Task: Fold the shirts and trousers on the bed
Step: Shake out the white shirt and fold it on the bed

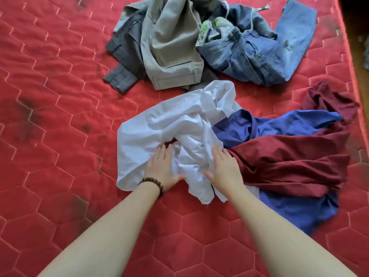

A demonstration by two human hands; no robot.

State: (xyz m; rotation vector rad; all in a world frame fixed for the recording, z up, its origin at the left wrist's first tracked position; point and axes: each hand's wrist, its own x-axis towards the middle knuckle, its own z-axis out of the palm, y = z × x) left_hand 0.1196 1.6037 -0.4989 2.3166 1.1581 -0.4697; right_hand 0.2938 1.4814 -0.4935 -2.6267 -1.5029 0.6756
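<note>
- On the red bed, a crumpled white shirt lies in the middle.
- Both hands rest on the white shirt with flat, straight fingers, so neither grip holds anything: left hand, right hand.
- Beside it on the right lie a blue shirt and a dark red shirt, touching it.
- Farther up lie grey trousers, dark grey trousers and blue jeans.
- A bead bracelet is on the left wrist.
</note>
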